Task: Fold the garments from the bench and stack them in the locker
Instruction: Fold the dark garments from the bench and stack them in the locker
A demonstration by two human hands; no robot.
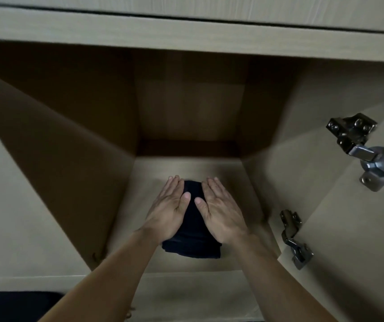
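Note:
A folded dark navy garment point(192, 240) lies on the floor of the open wooden locker point(240, 182), near its front edge. My left hand point(169, 209) lies flat on the garment's left side, fingers straight and pointing inward to the back. My right hand point(221, 211) lies flat on its right side in the same way. Both thumbs rest on the cloth close together. Much of the garment is hidden under my palms.
The locker door point(360, 228) stands open at the right, with two metal hinges point(358, 140) point(294, 238) on its inner face. A shelf panel point(186, 31) spans above the opening. A dark cloth point(12, 305) shows at the bottom left corner.

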